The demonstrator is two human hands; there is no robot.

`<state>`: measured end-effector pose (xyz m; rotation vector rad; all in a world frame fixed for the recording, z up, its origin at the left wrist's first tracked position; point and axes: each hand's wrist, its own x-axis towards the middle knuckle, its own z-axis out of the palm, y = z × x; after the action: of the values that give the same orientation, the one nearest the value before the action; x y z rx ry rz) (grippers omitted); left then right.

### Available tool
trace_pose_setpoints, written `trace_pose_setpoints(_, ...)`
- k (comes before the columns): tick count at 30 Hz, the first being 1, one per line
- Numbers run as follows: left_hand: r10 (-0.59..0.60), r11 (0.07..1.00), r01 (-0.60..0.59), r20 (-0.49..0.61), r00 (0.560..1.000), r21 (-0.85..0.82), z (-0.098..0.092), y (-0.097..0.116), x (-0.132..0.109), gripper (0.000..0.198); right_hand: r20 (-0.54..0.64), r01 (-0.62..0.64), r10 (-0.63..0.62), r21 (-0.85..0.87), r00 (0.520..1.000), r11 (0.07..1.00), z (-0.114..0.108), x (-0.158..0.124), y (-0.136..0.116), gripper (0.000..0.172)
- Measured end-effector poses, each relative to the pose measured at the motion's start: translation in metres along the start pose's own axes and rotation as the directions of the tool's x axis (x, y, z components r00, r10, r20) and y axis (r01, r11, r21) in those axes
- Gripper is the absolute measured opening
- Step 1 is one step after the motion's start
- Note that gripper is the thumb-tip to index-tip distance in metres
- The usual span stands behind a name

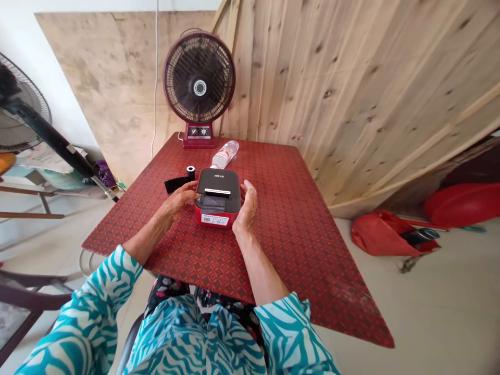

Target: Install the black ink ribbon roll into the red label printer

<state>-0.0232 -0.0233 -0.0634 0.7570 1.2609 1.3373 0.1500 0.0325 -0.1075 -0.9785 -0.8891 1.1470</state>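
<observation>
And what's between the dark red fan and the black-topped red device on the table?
In the head view, a clear plastic bottle lies on its side between the fan and the device, slightly to the right.

Red table fan point(199, 87) was placed at far edge of red-patterned table point(297, 234). Clear plastic bottle point(226, 154) with red-and-white label was laid on its side, nearer than fan. Pale cord point(155, 78) was hung in front of plywood sheet point(121, 67), far left. Plank wall point(312, 94) was marked with dark knots, far right. Black-poled standing fan point(58, 138) was seen tilted at left; wooden chair point(35, 299) was cut off by frame, near left. Red bag point(375, 234) was left on pale floor point(390, 297) at right, dark cylinder point(422, 236) partly enclosed.
</observation>
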Motion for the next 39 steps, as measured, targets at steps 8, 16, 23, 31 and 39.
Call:
trace_pose_setpoints(8,0.002,0.999,-0.002,-0.005,1.0,-0.035,-0.002,-0.006,0.002,0.064,-0.015,-0.026,0.026,0.025,1.0,0.999,-0.002,-0.002,0.007,0.056)
trace_pose_setpoints(16,0.044,0.999,-0.045,0.048,0.998,0.011,0.002,-0.004,-0.002,0.058,-0.012,0.033,-0.033,-0.006,0.999,0.999,-0.008,-0.001,0.021,0.057)
trace_pose_setpoints(23,0.194,0.955,-0.201,0.052,0.98,0.217,0.0,0.01,-0.005,0.05,0.032,0.063,-0.061,-0.082,0.998,0.995,-0.014,0.001,0.029,0.055)
trace_pose_setpoints(31,0.342,0.527,-0.532,0.408,0.847,0.662,0.035,0.05,0.025,0.028,0.063,0.082,-0.075,-0.102,0.995,0.991,-0.016,0.003,0.035,0.047)
trace_pose_setpoints(39,0.255,0.365,-0.454,0.382,0.888,0.813,0.046,0.063,0.031,0.034,0.06,0.066,-0.063,-0.06,0.996,0.996,-0.011,0.007,0.043,0.044)
